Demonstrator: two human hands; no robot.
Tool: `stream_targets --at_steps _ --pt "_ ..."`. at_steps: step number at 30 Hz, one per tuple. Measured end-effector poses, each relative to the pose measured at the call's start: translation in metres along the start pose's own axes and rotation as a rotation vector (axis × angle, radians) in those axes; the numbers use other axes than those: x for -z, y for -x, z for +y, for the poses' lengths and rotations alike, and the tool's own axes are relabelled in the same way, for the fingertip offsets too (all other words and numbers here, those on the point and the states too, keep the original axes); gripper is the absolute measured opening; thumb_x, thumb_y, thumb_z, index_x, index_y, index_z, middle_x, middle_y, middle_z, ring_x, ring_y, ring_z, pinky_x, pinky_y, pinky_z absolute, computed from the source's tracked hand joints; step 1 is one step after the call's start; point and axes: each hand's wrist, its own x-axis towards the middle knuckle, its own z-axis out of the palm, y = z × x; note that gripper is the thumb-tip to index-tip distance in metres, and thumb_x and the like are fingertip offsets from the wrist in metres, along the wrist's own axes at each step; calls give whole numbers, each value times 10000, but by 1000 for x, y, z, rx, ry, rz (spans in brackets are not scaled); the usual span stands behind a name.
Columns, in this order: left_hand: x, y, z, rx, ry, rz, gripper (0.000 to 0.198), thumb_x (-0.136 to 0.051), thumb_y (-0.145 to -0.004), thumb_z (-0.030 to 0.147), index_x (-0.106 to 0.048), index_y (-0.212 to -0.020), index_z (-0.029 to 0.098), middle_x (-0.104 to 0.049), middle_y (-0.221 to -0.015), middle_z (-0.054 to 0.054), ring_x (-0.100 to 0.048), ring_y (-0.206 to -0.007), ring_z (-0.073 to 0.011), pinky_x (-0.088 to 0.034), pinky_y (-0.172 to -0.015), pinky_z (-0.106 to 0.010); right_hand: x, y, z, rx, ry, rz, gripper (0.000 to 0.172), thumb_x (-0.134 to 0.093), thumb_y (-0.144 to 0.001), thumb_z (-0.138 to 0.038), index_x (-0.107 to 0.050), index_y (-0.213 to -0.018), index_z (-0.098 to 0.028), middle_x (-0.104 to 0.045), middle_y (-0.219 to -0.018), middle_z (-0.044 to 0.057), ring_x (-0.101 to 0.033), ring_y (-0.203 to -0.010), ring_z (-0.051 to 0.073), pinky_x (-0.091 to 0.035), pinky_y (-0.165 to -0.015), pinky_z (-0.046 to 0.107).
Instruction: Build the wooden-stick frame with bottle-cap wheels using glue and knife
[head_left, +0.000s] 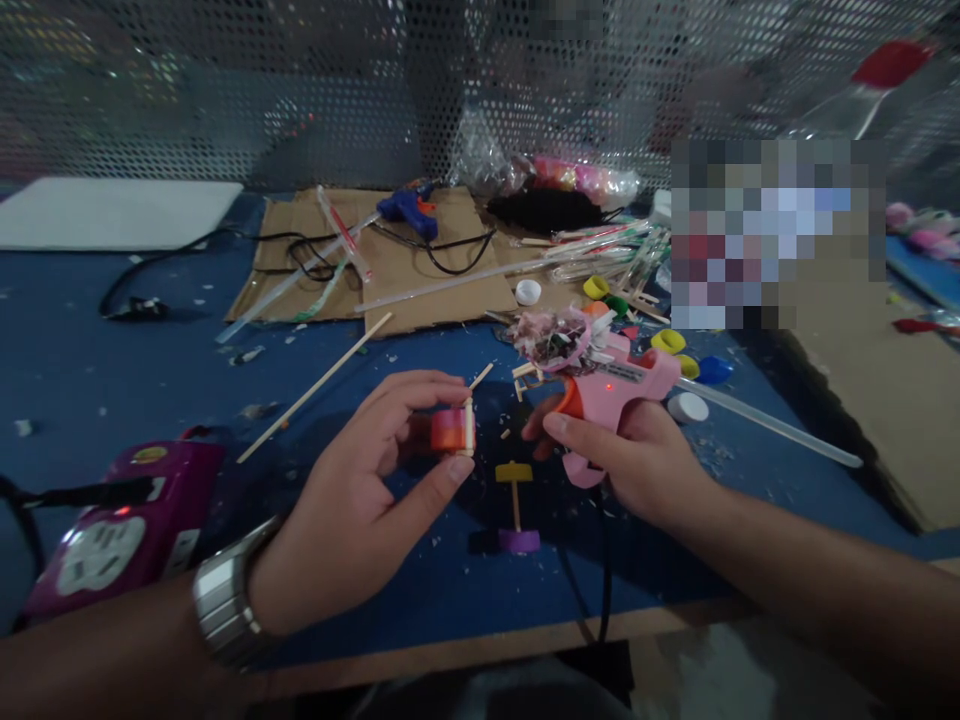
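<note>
Between the thumb and fingers of my left hand is a small piece made of pink and orange bottle caps, with a short wooden stick across its right side. My right hand is wrapped round a pink hot glue gun, its index finger by the orange trigger. Bits of fluff and glue cover the nozzle end, which points left. A clear glue stick juts from its back. Below, between both hands, a yellow cap and a purple cap are joined by a thin wooden rod.
A purple extension socket lies at left near a long wooden stick. Behind, a blue glue gun rests on cardboard. Loose caps lie beyond my right hand, and a perforated metal screen stands at the back.
</note>
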Motion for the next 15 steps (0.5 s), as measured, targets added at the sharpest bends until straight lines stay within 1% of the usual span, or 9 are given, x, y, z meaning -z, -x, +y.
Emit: stream_targets --at_steps 2,5,7,9,11,13,15 --pt "0 0 2 10 2 3 346 -711 -1051 296 -650 -1392 302 -617 -1534 -89 -695 -1347 -253 -658 -1120 -398 1 0 1 -7 27 -19 413 -872 -837 -635 -831 -881 -227 -792 -778 78 -747 -772 246 -599 -608 348" --pt "0 0 3 38 13 -4 350 -714 -1049 308 -639 -1391 294 -670 -1483 -89 -775 -1179 -228 -681 -1060 -395 3 1 2 -17 55 -76 395 -856 -861 -622 -815 -868 -229 -779 -790 73 -711 -738 230 -573 -585 340" --pt "0 0 3 56 18 -12 359 -719 -1045 315 -634 -1393 290 -705 -1438 -87 -797 -1104 -214 -690 -1014 -372 5 1 2 -29 80 -94 385 -846 -874 -609 -794 -834 -230 -773 -794 70 -694 -718 219 -550 -560 325" --pt "0 1 2 64 22 -17 372 -722 -1043 319 -630 -1402 290 -720 -1416 -82 -800 -1103 -208 -689 -990 -342 5 1 4 -35 90 -91 381 -844 -875 -602 -782 -828 -229 -761 -781 62 -684 -707 211 -542 -558 317" --pt "1 1 1 60 24 -14 378 -717 -1046 317 -624 -1412 295 -716 -1426 -76 -793 -1136 -204 -678 -999 -324 5 1 5 -39 80 -80 383 -849 -869 -603 -777 -848 -227 -752 -773 56 -682 -704 209 -548 -568 318" --pt "1 2 1 53 20 -10 376 -714 -1049 314 -624 -1413 293 -703 -1444 -78 -782 -1157 -204 -669 -1015 -324 4 1 5 -45 57 -66 394 -859 -857 -610 -763 -848 -228 -742 -760 54 -678 -691 209 -548 -564 320" --pt "1 2 2 47 11 -8 366 -709 -1051 309 -623 -1406 286 -698 -1429 -83 -777 -1137 -201 -667 -1018 -335 3 2 3 -42 -1 -70 393 -871 -846 -609 -746 -865 -236 -727 -729 45 -671 -670 206 -551 -563 321"
